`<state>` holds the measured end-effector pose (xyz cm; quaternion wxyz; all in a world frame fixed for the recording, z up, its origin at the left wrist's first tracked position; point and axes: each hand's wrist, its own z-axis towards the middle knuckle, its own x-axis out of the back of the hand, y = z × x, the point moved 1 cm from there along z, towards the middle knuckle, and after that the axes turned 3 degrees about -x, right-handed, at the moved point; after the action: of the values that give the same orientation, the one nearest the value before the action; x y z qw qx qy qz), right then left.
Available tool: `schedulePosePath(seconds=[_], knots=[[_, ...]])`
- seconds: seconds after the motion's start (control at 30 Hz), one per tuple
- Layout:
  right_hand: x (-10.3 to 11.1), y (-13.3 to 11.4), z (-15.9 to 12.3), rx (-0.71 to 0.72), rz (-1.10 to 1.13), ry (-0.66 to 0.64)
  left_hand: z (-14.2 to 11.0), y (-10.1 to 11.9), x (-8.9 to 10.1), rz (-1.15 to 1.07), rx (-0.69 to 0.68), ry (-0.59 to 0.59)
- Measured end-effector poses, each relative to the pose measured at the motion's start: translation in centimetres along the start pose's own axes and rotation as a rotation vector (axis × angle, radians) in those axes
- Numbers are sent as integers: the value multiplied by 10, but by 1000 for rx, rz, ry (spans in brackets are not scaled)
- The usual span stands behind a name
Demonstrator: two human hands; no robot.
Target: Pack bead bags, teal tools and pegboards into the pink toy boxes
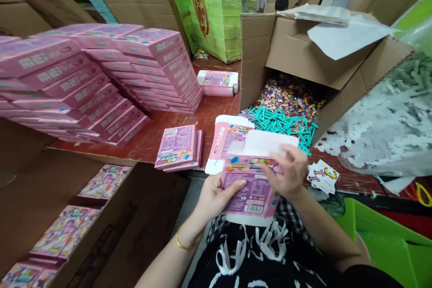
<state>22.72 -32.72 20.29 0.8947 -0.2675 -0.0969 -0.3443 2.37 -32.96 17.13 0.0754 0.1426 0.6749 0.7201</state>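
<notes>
I hold a small pink printed box (248, 189) over my lap, its white top flap (263, 144) standing open. My left hand (212, 195) grips the box's left side, thumb across the front. My right hand (286, 171) is closed on the box's upper right edge near the open end. Just behind it a flat pink carton blank (225, 137) lies at the table's edge. Teal plastic sticks (283, 121) spill from a tipped cardboard box (290, 49) of small coloured pieces (290, 96).
Tall stacks of closed pink boxes (84, 76) fill the left of the red table (216, 108). A short pile of pink boxes (178, 146) and one more box (218, 83) lie nearby. A carton at lower left (111, 229) holds packed boxes. White lattice sheets (381, 130) and small cards (322, 175) lie at right.
</notes>
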Motion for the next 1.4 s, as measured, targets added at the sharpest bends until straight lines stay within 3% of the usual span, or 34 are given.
schedulePosePath(seconds=[0.07, 0.13, 0.23, 0.3, 0.43, 0.53, 0.6, 0.73, 0.83, 0.97, 1.1, 1.2, 1.27, 1.4], knots=[[7, 21, -28, -163, -119, 55, -4, -20, -16, -205, 132, 22], [7, 40, -56, -427, 28, -31, -5, -38, -33, -281, 188, -28], [3, 59, -92, -769, 396, -194, 6, -54, -51, -200, 47, 48], [1, 66, -111, -873, 497, -256, 17, -64, -57, -70, -36, 128], [2, 68, -134, -782, 374, -237, 28, -89, -66, 73, 14, 1], [4, 62, -141, -746, 353, -67, 24, -97, -71, 52, -124, 168], [6, 57, -138, -726, 391, -29, 21, -92, -73, 19, -223, 255], [17, 54, -115, -679, 460, -171, 25, -71, -73, -33, -195, 128], [24, 65, -102, -870, 559, -240, 32, -63, -69, -8, -102, 112], [25, 80, -106, -1066, 718, -284, 31, -74, -70, 27, -86, 63], [28, 79, -113, -941, 670, -294, 23, -87, -80, -11, -185, 64], [34, 72, -113, -825, 654, -340, 24, -82, -82, 34, -218, 83], [39, 69, -114, -821, 686, -351, 29, -70, -76, 48, -258, 142], [54, 71, -121, -887, 730, -504, 37, -46, -44, -45, -294, 532]])
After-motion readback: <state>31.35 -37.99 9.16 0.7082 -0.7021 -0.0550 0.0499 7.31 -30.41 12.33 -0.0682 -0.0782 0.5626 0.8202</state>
